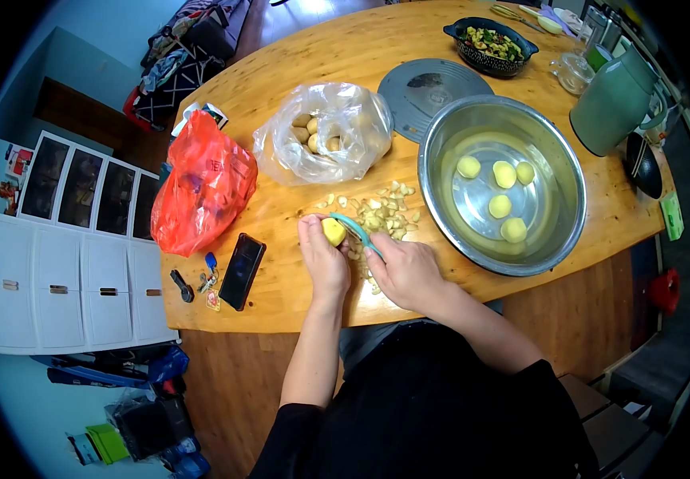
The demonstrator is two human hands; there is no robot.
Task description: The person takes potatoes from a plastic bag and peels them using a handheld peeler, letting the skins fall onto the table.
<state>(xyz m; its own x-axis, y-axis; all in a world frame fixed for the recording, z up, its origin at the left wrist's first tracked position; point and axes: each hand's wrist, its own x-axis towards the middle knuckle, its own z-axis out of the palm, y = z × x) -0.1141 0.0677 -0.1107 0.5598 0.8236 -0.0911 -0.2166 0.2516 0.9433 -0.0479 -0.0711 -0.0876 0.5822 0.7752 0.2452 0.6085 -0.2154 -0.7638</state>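
My left hand (326, 259) is wrapped round a yellow, mostly peeled potato (334, 231) above the table's near edge. In my right hand (405, 270) is a teal peeler (350, 223), its head against the potato's right side. Below and beyond both hands lies a scattered heap of potato peelings (385, 214). To the right stands a wide metal basin (432, 191) with water and several peeled potatoes (504, 174) in it. An opened clear plastic bag (281, 152) of unpeeled potatoes (310, 132) sits beyond my left hand.
Left of my hands are a red plastic bag (201, 188), a black phone (243, 271) and keys (204, 281). Behind the basin lies a round grey mat (425, 92). A bowl of food (490, 48) and a green kettle (614, 104) stand at the far right.
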